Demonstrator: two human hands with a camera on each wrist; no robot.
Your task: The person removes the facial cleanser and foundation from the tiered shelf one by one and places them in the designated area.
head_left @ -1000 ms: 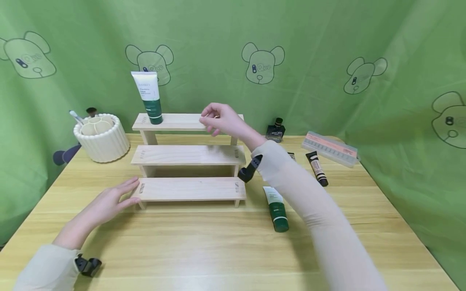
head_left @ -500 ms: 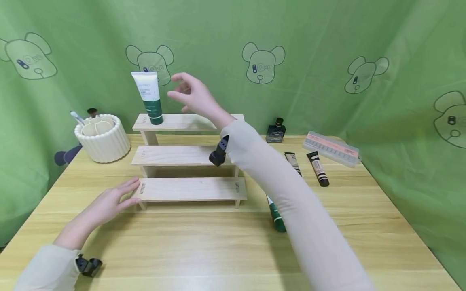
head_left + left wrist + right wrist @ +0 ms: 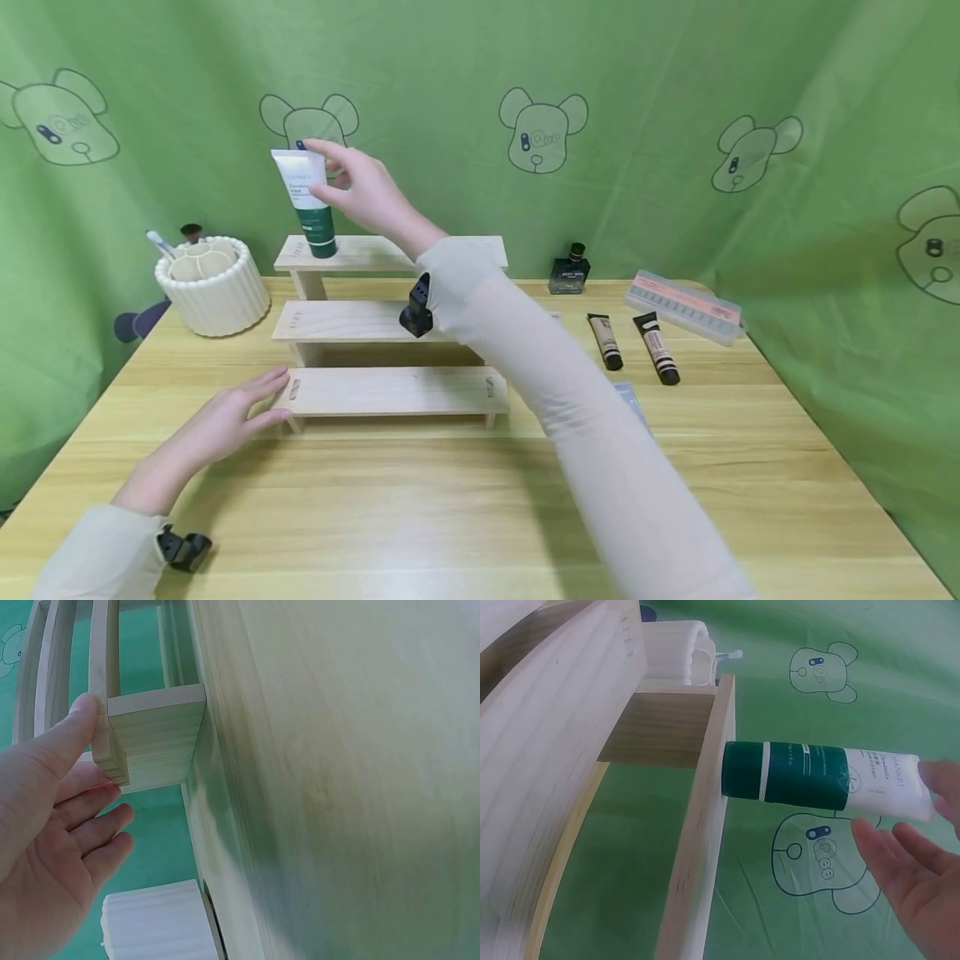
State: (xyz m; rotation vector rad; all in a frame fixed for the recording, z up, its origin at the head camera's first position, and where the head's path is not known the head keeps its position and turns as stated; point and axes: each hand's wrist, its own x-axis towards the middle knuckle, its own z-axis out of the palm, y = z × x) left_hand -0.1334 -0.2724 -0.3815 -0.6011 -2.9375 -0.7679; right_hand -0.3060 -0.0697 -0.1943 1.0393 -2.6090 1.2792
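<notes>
A white-and-green squeeze tube stands upright, cap down, on the top tier's left end of a three-tier wooden shelf. My right hand is beside its upper part, thumb and index finger spread around the white end. In the right wrist view, the fingers are close to the tube but not closed on it. My left hand holds the left end of the lowest tier between thumb and fingers; in the left wrist view, the thumb lies against the board.
A white ribbed holder with brushes stands left of the shelf. To the right are a dark perfume bottle, two small tubes and a clear case. A light-blue item is partly behind my right sleeve.
My right hand has moved left and up from the top tier's middle to the standing tube. Its forearm now hides the lying green-and-white tube. The left hand stays in place.
</notes>
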